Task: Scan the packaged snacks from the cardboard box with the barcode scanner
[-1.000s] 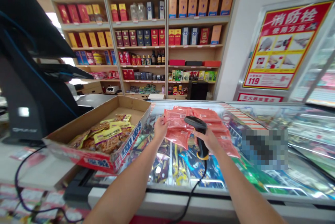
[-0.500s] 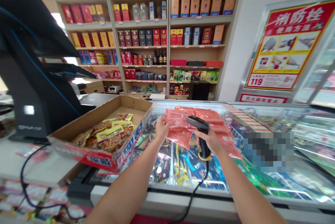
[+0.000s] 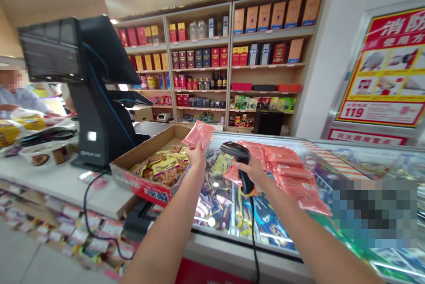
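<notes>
My left hand [image 3: 195, 156] is closed on a pink plastic packet [image 3: 199, 133], lifted beside the cardboard box [image 3: 121, 177]. My right hand [image 3: 254, 172] grips a black handheld barcode scanner [image 3: 236, 150] by its handle, with its head tilted to the left. The scanner's black cable [image 3: 253, 235] hangs down in front of the freezer. More pink packets [image 3: 292, 173] lie in rows on the glass freezer top, to the right of and behind the scanner. One pink packet is partly hidden by my right hand and the scanner.
Yellow-labelled snack packs [image 3: 166, 166] lie in the box. To its left a black checkout terminal [image 3: 102, 89] stands on the white counter [image 3: 63, 186]. Behind are shelves [image 3: 229, 67] of boxes and bottles. At far left is another person [image 3: 23, 95].
My left hand has lifted one pink packet off the pile and carried it left towards the box. The scanner stays in my right hand. The view has swung left, showing another person.
</notes>
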A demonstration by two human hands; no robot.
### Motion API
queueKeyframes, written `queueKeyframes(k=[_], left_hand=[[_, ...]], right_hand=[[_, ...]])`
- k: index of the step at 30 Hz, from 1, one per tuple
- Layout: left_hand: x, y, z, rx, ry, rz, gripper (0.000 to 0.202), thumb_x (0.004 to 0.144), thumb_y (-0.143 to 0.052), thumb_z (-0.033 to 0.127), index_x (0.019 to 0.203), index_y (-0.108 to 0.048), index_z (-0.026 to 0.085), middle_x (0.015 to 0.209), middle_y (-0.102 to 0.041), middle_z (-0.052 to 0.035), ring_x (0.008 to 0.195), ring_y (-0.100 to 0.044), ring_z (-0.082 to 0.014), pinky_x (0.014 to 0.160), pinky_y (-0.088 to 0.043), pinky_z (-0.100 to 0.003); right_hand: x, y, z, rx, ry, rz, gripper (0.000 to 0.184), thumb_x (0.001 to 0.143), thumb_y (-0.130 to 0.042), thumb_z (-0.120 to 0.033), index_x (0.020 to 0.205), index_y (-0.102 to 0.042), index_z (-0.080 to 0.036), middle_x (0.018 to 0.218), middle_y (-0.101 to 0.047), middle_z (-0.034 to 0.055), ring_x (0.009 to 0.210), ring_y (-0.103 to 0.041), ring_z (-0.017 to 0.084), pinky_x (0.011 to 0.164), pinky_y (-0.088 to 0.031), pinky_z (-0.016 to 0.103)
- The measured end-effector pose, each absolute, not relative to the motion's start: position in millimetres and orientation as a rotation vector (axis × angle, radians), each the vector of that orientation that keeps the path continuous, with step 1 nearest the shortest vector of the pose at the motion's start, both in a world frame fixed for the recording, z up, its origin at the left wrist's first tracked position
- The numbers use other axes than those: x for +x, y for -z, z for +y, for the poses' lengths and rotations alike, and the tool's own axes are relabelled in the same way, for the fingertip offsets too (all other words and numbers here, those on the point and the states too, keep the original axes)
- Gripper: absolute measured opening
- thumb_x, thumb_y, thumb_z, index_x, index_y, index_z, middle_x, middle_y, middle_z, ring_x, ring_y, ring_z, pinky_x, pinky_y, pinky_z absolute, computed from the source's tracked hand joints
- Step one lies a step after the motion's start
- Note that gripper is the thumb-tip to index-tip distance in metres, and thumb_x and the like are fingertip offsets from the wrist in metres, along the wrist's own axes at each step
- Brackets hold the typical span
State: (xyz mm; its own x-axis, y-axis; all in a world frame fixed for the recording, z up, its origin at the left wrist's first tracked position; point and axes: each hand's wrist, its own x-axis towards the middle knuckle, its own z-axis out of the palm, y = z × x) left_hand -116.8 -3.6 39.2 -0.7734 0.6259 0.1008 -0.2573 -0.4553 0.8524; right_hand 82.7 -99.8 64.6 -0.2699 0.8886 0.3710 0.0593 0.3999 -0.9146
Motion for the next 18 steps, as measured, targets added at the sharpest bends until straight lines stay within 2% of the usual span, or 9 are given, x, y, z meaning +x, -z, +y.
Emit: queueKeyframes(k=[3,8,15,18], left_hand=[[-123,-42,-13,0.576,-2.166,1.219,0.027,0.074,-0.067,0.033,0.085,-0.048,0.019,0.087,-0.061,-0.0041,0.079,-0.064,-0.0155,0.071,-0.052,-0.028],[-130,-36,-48,0.502,-2.083,1.161,0.022,0.072,-0.067,0.019,0.082,-0.047,0.019,0.075,-0.056,0.0015,0.064,-0.06,-0.0101,0.067,-0.054,-0.028],[-150,-53,-80,0.432,-2.037,0.866,0.024,0.067,-0.066,0.004,0.075,-0.047,0.018,0.067,-0.057,0.0021,0.064,-0.062,-0.0109,0.074,-0.058,-0.034],[-153,-69,-70,0.444,-2.026,0.95,0.023,0.065,-0.064,0.0,0.075,-0.051,0.016,0.069,-0.06,-0.0005,0.068,-0.065,-0.0137,0.073,-0.057,-0.034]], right_hand=[[63,-67,-99,-0.784,-1.093,-1.697,0.02,0.065,-0.069,-0.038,0.068,-0.06,-0.02,0.045,-0.058,-0.0018,0.04,-0.055,0.016,0.044,-0.044,0.028],[54,-65,-110,-0.749,-1.212,-1.693,0.023,0.065,-0.069,-0.04,0.07,-0.059,-0.02,0.043,-0.058,-0.0019,0.037,-0.053,0.016,0.043,-0.044,0.029],[69,-72,-126,-0.807,-1.093,-1.677,0.022,0.066,-0.068,-0.039,0.064,-0.058,-0.02,0.043,-0.057,-0.0015,0.037,-0.052,0.015,0.042,-0.042,0.027],[74,-77,-129,-0.865,-1.036,-1.659,0.022,0.065,-0.068,-0.039,0.065,-0.059,-0.019,0.044,-0.057,-0.0011,0.038,-0.053,0.016,0.042,-0.042,0.027]])
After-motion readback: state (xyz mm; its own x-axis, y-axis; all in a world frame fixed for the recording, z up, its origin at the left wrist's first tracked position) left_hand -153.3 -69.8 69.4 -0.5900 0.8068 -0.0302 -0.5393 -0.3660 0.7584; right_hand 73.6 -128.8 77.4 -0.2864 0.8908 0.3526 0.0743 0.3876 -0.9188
